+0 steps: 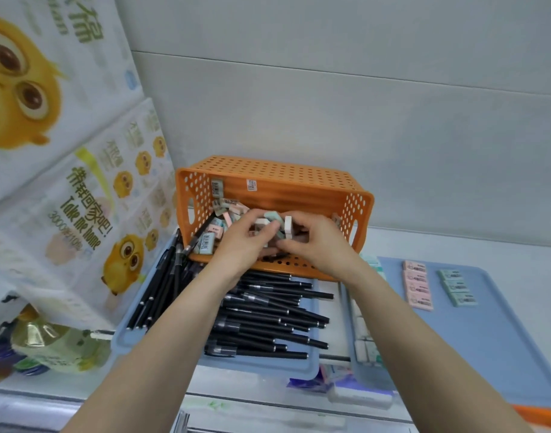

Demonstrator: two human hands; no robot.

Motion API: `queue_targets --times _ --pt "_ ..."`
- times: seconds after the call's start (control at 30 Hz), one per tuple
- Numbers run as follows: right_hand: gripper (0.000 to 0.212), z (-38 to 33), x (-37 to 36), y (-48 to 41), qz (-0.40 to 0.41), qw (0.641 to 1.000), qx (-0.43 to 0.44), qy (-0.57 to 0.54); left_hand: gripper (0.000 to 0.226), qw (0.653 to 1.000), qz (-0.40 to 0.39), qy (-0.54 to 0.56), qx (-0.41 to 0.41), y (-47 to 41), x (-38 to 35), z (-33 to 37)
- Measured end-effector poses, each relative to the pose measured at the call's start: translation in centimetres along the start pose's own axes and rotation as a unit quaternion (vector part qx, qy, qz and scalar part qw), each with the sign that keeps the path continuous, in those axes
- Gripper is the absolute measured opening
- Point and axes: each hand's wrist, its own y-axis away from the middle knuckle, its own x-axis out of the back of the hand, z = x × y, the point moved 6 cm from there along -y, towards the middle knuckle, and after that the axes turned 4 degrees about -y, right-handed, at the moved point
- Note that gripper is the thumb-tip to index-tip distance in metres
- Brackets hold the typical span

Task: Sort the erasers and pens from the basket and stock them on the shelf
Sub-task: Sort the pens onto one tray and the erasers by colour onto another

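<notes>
The erasers (275, 223) we are sorting sit bunched between both hands inside the orange basket (268, 175). The basket lies tipped on its side with its mouth toward us, and more loose ones are heaped in its left corner. Our left hand (244, 242) has its grip curled round a small clutch of them, and our right hand (314, 242) pinches a white one on edge. They look light and rubbery, with paper sleeves that may slide, so we judge the broad flat faces the safest hold. Below the basket, black pens (268, 314) fill a blue tray (255, 367). To the right, pink erasers (418, 285) and green erasers (457, 287) lie in rows on a second tray (486, 339) on the shelf (439, 242).
</notes>
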Motion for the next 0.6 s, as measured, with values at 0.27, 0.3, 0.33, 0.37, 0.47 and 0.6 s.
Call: queue_targets --times 0.27,0.3,0.33,0.37,0.47,0.6 --pt "0.053 0.1 2.6 7.6 0.052 0.999 -0.013 0.001 0.015 0.974 0.052 -0.162 -0.148 3.0 -3.0 1.9" --pt "0.053 0.4 3.1 8.6 0.045 0.998 -0.033 0.006 0.014 0.968 0.050 -0.178 -0.169 3.5 -3.7 2.1" --pt "0.053 0.6 3.7 9.6 0.048 0.998 -0.046 0.005 0.013 0.966 0.038 -0.179 -0.185 4.2 -4.5 2.3" --pt "0.052 0.6 4.6 10.7 0.065 0.996 -0.056 0.005 0.011 0.966 0.026 -0.171 -0.193 4.8 -5.2 2.3" --pt "0.039 1.2 7.3 13.9 0.121 0.988 -0.083 0.042 0.004 0.973 0.011 -0.137 -0.185 6.0 -6.5 2.3" --pt "0.038 3.1 8.6 16.4 0.094 0.972 -0.112 0.185 0.007 0.983 0.012 -0.100 -0.152 6.7 -7.1 1.6"
